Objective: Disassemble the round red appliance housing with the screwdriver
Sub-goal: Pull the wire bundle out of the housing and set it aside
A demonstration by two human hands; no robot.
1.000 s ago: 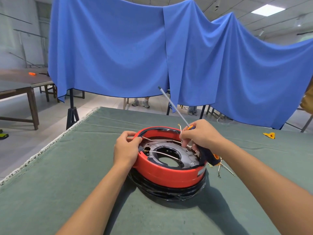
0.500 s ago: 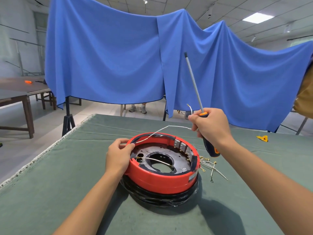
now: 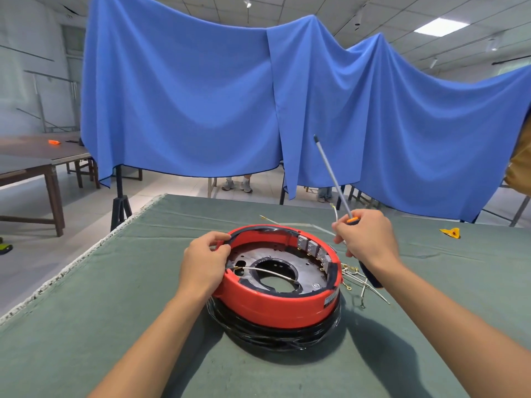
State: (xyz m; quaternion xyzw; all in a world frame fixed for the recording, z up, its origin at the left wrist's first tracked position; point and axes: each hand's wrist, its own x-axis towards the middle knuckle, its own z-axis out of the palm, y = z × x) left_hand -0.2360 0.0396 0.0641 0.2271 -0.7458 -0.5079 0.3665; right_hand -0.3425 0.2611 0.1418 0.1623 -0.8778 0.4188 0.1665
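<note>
Red housing (image 3: 275,305) rim gripped by left hand (image 3: 202,267), right hand (image 3: 365,239) clutching screwdriver (image 3: 330,173)

Blue drapes (image 3: 287,104) hang behind the green-clothed table (image 3: 86,326); wooden tables (image 3: 37,159) stand left.

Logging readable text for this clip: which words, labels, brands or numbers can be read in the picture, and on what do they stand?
None can be read.
Sticker on the right side of the red housing, at: dark print, too small and blurred to read.
Round embossed mark on the black inner plate, at: too small to read.
Screwdriver: no lettering shows.
Yellow piece on the green cloth: a red mark, not legible.
</note>
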